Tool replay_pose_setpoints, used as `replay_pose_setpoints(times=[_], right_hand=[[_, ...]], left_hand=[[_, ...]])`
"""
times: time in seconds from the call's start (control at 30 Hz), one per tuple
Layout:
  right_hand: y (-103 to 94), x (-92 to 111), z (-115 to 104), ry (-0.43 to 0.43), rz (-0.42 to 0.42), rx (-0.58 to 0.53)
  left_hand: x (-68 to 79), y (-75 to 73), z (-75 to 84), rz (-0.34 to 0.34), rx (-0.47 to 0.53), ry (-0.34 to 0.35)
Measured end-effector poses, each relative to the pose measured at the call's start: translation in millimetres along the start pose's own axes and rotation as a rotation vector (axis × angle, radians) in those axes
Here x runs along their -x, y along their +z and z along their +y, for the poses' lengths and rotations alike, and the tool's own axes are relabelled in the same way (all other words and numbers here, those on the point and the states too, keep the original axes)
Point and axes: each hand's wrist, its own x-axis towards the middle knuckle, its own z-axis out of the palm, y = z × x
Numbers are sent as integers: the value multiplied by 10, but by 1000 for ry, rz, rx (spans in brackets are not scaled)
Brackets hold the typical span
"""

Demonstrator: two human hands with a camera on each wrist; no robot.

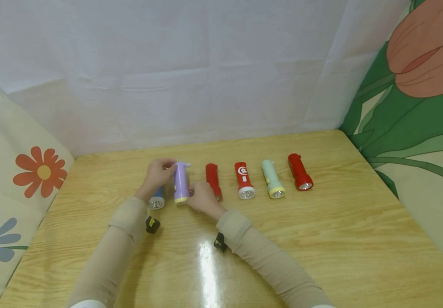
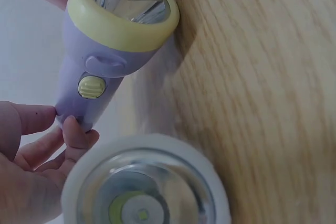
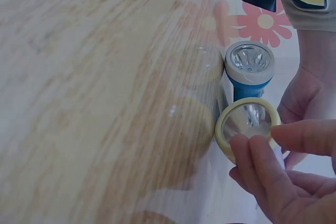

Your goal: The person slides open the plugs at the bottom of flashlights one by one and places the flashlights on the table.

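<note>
A purple flashlight (image 1: pixel 181 179) with a pale yellow head lies on the wooden table, lens toward the near side. At its tail my left hand (image 1: pixel 159 174) pinches it between thumb and fingertips. My right hand (image 1: pixel 205 197) holds the yellow rim, its fingertips (image 3: pixel 257 150) bent over the edge of the lens in the right wrist view. The left wrist view shows the yellow switch (image 2: pixel 92 86) on the purple body. Just left of it, partly hidden under my left hand, lies a blue flashlight (image 1: pixel 157 201) with a white head.
To the right lie a plain red flashlight (image 1: pixel 213 177) beside my right hand, a red one with a white head (image 1: pixel 244 179), a mint-green one (image 1: pixel 271 177) and another red one (image 1: pixel 299 171). A white cloth (image 1: pixel 167 77) hangs behind the table (image 1: pixel 321 248).
</note>
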Motion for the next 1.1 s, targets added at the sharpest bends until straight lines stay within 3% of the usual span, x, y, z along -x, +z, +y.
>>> replay_pose_setpoints(times=[0.73,1.1], right_hand=[[30,24,-27,-18,16,120],[50,5,5,-87,23,198]], left_hand=[[-99,50,-80,-137,-50,-54],[-112,69,-92,-144,-18,-82]])
